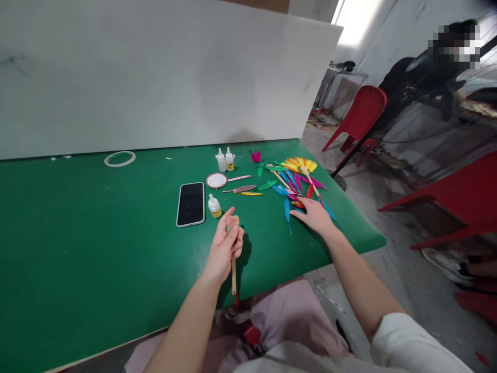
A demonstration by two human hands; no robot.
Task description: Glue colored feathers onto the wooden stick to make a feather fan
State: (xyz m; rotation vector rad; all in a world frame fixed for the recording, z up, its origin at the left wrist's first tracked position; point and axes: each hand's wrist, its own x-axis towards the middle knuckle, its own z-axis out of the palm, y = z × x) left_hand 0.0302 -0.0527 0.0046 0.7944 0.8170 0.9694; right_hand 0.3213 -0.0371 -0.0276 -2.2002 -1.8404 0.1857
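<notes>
My left hand [227,241] is closed around a wooden fan handle [233,277], held upright above the table's front edge. A red cord hangs from its lower end, and its rounded top shows between my thumb and fingers. My right hand [315,216] reaches into a pile of coloured feathers [288,192], its fingers stretched out and thumb apart; the fingertips are partly lost among the feathers. Beyond it lies a yellow-and-orange feather fan [300,165] with a wooden handle. Close to my left hand stands a small glue bottle [214,206] with a yellow label.
On the green table [97,248] lie a phone [191,204], a white round dish [216,180], loose feathers [248,189] and a white ring [120,158]. Two more bottles [225,160] stand behind. A white panel [155,77] closes the back; red chairs [359,111] stand right.
</notes>
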